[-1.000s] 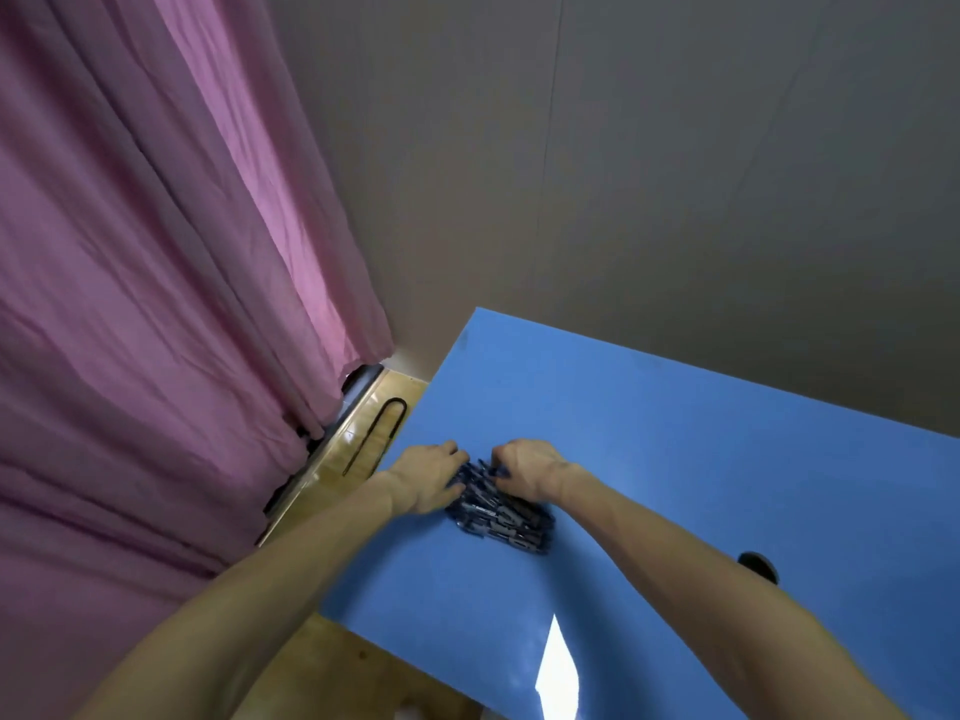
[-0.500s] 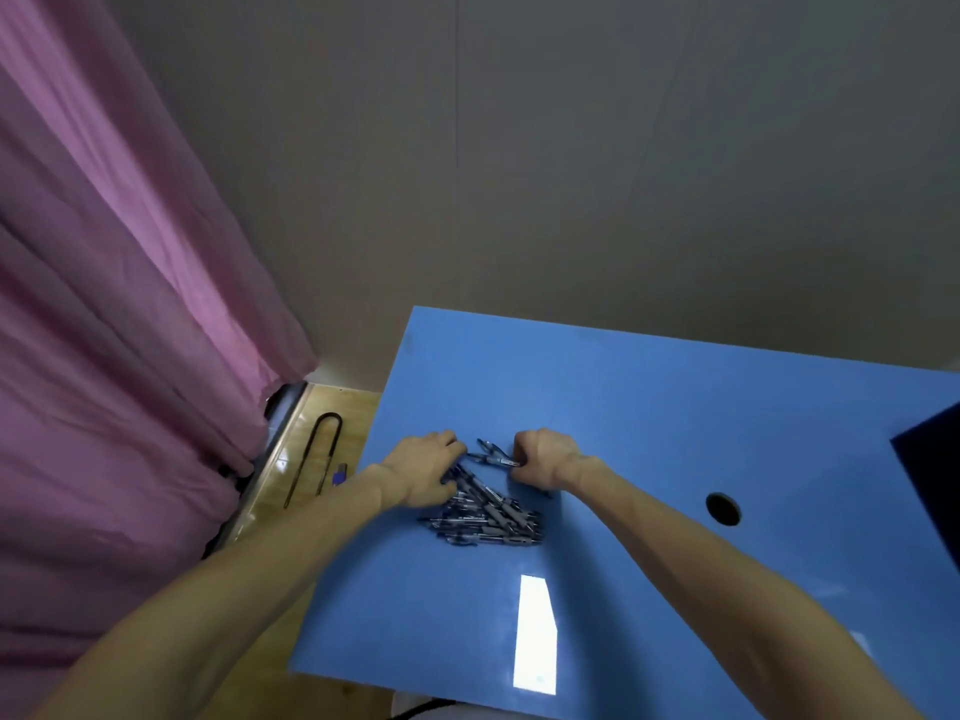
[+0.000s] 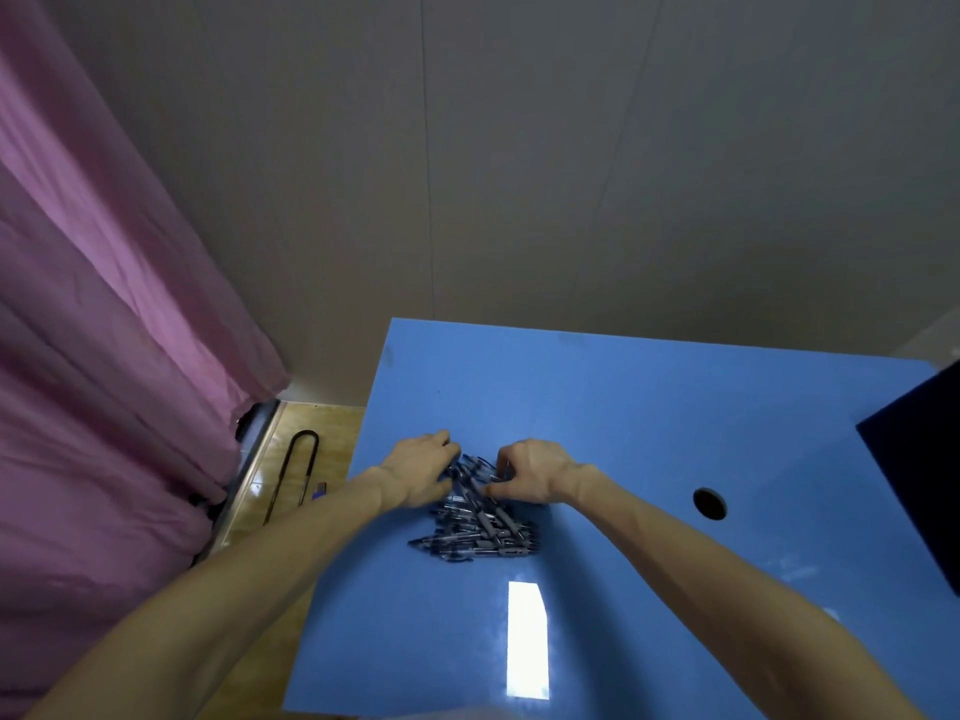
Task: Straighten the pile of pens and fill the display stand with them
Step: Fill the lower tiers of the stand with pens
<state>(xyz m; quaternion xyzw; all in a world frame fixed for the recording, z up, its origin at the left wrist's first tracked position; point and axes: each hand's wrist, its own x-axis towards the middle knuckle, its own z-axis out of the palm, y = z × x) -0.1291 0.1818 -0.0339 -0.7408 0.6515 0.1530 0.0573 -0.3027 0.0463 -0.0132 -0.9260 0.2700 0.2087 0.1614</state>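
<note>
Head view: a loose pile of pens (image 3: 480,522) lies on the blue worktop (image 3: 623,407), near its left edge, the dark barrels crossing one another at many angles. The left hand (image 3: 418,472) rests on the pile's upper left side, palm down, fingers bent over the pens; whether it grips any of them cannot be told. The right hand (image 3: 532,472) sits at the pile's upper right, fingers curled, thumb and fingertips pinching into the far pens. The two hands are near each other with pens showing between them. Both bare forearms reach in from the lower corners. To the right of the pile, well apart, is a round hole (image 3: 709,504) in the worktop. A dark object (image 3: 919,475) stands at the right edge, cut off by the frame. A bright window reflection (image 3: 527,639) lies on the worktop nearer the person. To the left hangs a pink curtain (image 3: 104,356), with wooden floor (image 3: 291,459) beside it.
</note>
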